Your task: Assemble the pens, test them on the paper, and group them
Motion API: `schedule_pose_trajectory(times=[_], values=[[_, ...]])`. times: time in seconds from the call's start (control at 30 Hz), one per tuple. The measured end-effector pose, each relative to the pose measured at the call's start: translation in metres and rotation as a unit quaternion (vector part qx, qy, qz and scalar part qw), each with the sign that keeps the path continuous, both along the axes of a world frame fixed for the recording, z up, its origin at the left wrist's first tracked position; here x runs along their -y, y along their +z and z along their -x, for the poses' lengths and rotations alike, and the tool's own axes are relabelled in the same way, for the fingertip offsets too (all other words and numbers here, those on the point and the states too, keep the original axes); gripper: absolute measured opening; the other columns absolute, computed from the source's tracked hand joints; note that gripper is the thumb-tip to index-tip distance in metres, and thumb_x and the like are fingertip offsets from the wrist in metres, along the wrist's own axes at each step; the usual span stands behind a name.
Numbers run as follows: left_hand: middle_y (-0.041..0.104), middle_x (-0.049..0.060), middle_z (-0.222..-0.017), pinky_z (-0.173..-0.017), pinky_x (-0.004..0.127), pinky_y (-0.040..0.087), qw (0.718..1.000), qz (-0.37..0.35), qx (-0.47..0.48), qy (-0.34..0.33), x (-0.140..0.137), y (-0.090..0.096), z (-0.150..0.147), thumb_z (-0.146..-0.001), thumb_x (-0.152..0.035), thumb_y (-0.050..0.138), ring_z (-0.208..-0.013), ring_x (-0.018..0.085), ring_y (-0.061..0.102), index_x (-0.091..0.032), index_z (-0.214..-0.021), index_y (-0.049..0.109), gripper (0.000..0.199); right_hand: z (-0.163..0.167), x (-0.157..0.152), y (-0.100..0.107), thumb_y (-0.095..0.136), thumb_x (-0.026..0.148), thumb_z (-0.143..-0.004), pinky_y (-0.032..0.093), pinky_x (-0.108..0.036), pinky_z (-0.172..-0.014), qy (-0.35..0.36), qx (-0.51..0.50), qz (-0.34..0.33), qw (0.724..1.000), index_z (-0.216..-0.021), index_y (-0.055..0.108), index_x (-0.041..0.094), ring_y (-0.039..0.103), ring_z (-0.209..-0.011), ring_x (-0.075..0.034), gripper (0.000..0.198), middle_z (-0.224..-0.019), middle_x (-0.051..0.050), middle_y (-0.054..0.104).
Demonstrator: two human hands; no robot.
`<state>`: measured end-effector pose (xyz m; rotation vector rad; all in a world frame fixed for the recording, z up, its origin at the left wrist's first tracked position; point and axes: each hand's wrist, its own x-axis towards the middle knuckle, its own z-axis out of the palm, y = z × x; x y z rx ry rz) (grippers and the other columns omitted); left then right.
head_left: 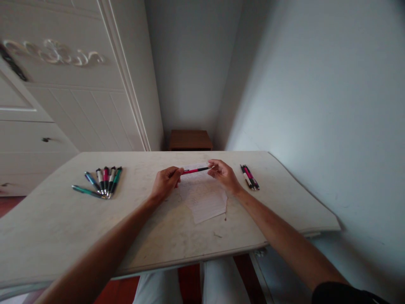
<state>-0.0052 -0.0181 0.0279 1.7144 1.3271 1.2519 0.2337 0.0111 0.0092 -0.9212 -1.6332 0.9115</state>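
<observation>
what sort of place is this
Probably a room in a home, perhaps a bedroom: a white cabinet with scrolled ornament stands at the left, a small brown wooden stand sits in the corner, and a worn pale table fills the foreground.

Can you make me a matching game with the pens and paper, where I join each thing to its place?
1. Lone pen
2. Paper
3. Pen fan
4. Small pen pile

A. On the right of the table
B. In the left hand
C. Lying mid-table
D. On the table's left

Pairs: 1-B, 2-C, 3-D, 4-A
</observation>
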Motion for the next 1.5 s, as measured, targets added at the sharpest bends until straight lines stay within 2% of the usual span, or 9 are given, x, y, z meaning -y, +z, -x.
schedule_pose_trajectory(times=[0.07, 0.17, 0.3, 0.47, 0.63, 0.83, 1.07, 1.3, 1.5], values=[[0.051, -0.002, -0.045, -0.044, 0.022, 0.033, 1.000, 0.000, 0.002, 0.000, 0.000, 0.000, 0.000, -0.082, -0.048, 0.057, -0.042, 0.011, 0.045, -0.019, -0.056, 0.056, 0.040, 0.000, 0.000, -0.001, 0.065, 0.058, -0.078, 0.048, -0.026, -0.062, -0.002, -0.002, 0.027, 1.000, -0.109, 0.062, 0.020, 0.063, -0.074, -0.015, 0.050, -0.097, -0.007, 0.066], [0.051, -0.002, -0.046, -0.046, 0.022, 0.034, 1.000, -0.003, 0.004, 0.001, 0.001, 0.001, -0.001, -0.082, -0.046, 0.058, -0.042, 0.011, 0.046, -0.018, -0.055, 0.057, 0.038, -0.001, 0.001, -0.002, 0.049, 0.064, -0.086, 0.045, -0.025, -0.056, -0.010, 0.022, 0.053, 0.998, -0.092, 0.065, 0.016, 0.060, -0.065, -0.014, 0.051, -0.081, -0.006, 0.066], [0.053, -0.002, -0.048, -0.047, 0.022, 0.035, 1.000, -0.006, 0.003, -0.004, 0.001, 0.002, -0.001, -0.081, -0.044, 0.059, -0.043, 0.011, 0.047, -0.018, -0.057, 0.058, 0.036, -0.002, 0.002, -0.002, 0.052, 0.062, -0.086, 0.043, -0.025, -0.054, -0.015, 0.075, 0.050, 0.996, -0.074, 0.063, 0.016, 0.057, -0.058, -0.013, 0.049, -0.068, -0.004, 0.063], [0.053, -0.003, -0.048, -0.048, 0.021, 0.037, 0.999, -0.020, -0.030, 0.001, -0.004, -0.004, 0.003, -0.084, -0.044, 0.054, -0.044, 0.010, 0.049, -0.018, -0.061, 0.058, 0.036, -0.006, -0.006, -0.003, 0.068, 0.045, -0.077, 0.047, -0.026, -0.063, -0.024, 0.060, -0.001, 0.998, -0.086, 0.067, 0.018, 0.061, -0.065, -0.014, 0.029, -0.077, -0.002, 0.068], [0.053, -0.003, -0.050, -0.047, 0.020, 0.039, 0.998, -0.025, -0.052, 0.022, -0.011, -0.009, 0.007, -0.085, -0.041, 0.051, -0.044, 0.010, 0.049, -0.017, -0.065, 0.059, 0.032, -0.020, -0.018, -0.005, 0.068, 0.029, -0.077, 0.049, -0.029, -0.072, -0.067, 0.092, -0.047, 0.992, -0.087, 0.070, 0.018, 0.065, -0.079, -0.018, 0.014, -0.088, -0.005, 0.071], [0.061, 0.000, -0.063, -0.049, 0.021, 0.042, 0.998, -0.031, -0.055, 0.017, -0.014, -0.014, 0.008, -0.083, -0.041, 0.053, -0.050, 0.011, 0.055, -0.017, -0.080, 0.065, 0.028, -0.042, -0.023, -0.004, 0.055, 0.011, -0.085, 0.048, -0.031, -0.083, -0.134, 0.266, -0.133, 0.945, -0.088, 0.073, 0.019, 0.063, -0.088, -0.019, 0.020, -0.091, -0.007, 0.069], [0.063, 0.001, -0.067, -0.053, 0.023, 0.044, 0.997, -0.033, -0.068, 0.011, -0.015, -0.016, 0.009, -0.083, -0.045, 0.053, -0.053, 0.012, 0.057, -0.016, -0.084, 0.067, 0.032, -0.052, -0.025, -0.010, 0.054, 0.004, -0.084, 0.047, -0.031, -0.086, -0.134, 0.405, -0.109, 0.898, -0.095, 0.074, 0.016, 0.063, -0.091, -0.020, 0.026, -0.094, -0.010, 0.069], [0.064, 0.002, -0.068, -0.054, 0.024, 0.044, 0.997, -0.031, -0.065, 0.007, -0.013, -0.014, 0.008, -0.083, -0.047, 0.054, -0.053, 0.013, 0.057, -0.016, -0.084, 0.067, 0.033, -0.053, -0.027, -0.011, 0.056, 0.006, -0.082, 0.048, -0.034, -0.086, -0.150, 0.349, -0.093, 0.921, -0.108, 0.070, 0.017, 0.063, -0.086, -0.019, 0.032, -0.099, -0.009, 0.068], [0.063, 0.001, -0.066, -0.053, 0.023, 0.044, 0.998, -0.033, -0.060, 0.009, -0.014, -0.017, 0.007, -0.083, -0.045, 0.053, -0.053, 0.013, 0.058, -0.016, -0.084, 0.067, 0.032, -0.039, -0.018, 0.002, 0.056, 0.039, -0.088, 0.049, -0.033, -0.078, -0.201, 0.182, -0.112, 0.956, -0.097, 0.070, 0.017, 0.062, -0.079, -0.019, 0.027, -0.093, -0.009, 0.070]])
